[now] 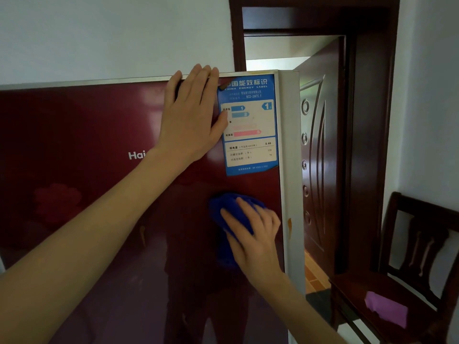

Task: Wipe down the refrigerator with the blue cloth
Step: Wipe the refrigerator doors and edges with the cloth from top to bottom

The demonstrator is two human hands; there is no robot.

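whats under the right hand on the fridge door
The blue cloth, pressed against the refrigerator door below the energy label. The right hand covers part of it and the door behind.

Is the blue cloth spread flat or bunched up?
Bunched up: the blue cloth sits wadded under the right hand against the refrigerator front.
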